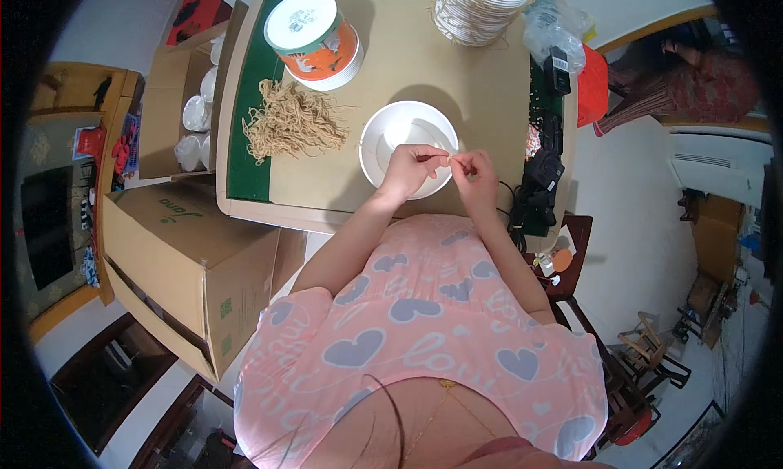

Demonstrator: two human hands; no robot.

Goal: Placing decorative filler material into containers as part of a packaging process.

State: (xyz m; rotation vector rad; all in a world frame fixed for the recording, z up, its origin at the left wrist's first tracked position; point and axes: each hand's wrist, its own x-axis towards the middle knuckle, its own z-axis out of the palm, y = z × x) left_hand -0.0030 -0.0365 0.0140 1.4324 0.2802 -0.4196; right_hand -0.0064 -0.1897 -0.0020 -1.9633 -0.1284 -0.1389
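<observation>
A white round paper tub stands on the table in front of me, its open top facing up. Over its near right rim my left hand and my right hand meet, thumbs and fingertips pinched together. A tiny pale bit shows between the fingertips, too small to name. To the left lies a loose heap of tan strings. Behind that heap, a stack of orange and green printed tubs is turned upside down. At the far right stands another stack of white-and-orange tubs with strings hanging from them.
Cardboard boxes stand left of the table, one holding plastic-wrapped white items. Along the table's right edge lie a clear plastic bag and black cables with adapters. Another person is at the far right, beside a doorway.
</observation>
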